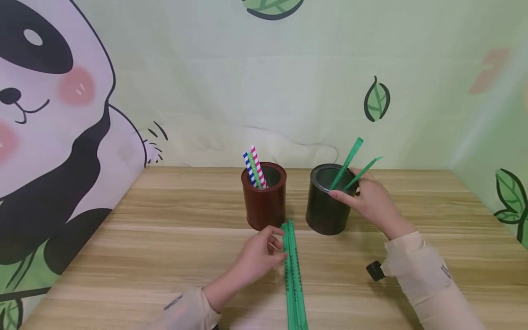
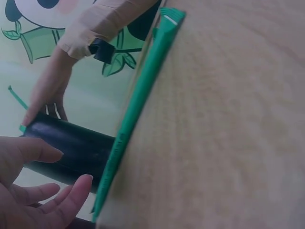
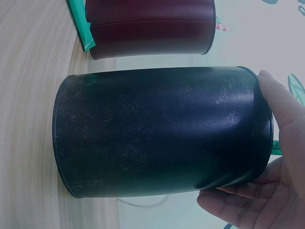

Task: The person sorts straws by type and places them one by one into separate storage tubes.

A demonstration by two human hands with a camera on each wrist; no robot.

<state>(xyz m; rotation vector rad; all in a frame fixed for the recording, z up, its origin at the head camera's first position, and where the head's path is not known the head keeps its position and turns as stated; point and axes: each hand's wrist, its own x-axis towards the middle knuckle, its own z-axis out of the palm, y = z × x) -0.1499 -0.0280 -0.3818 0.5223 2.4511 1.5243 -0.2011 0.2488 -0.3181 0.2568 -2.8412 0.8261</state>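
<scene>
On the table, a pair of long green paper-wrapped straws (image 1: 294, 279) with dark print lies lengthwise. Beside them is my left hand (image 1: 261, 251), its loosely bent fingers at their left edge; the left wrist view has its thumb and fingers apart with nothing between them. My right hand (image 1: 373, 199) grips a black cylindrical pen holder (image 1: 327, 208) near its rim, thumb on the near side and fingers round the right side. Two green wrapped straws (image 1: 347, 161) lean to the right out of that holder. The right wrist view shows its dark side wall (image 3: 162, 133) closely.
A dark red pen holder (image 1: 266, 206) stands left of the black one, with blue, green and pink patterned straws (image 1: 256, 168) in it. Behind the wood-grain table (image 1: 165, 256) rises a backdrop with a printed panda (image 1: 95, 146) and leaves.
</scene>
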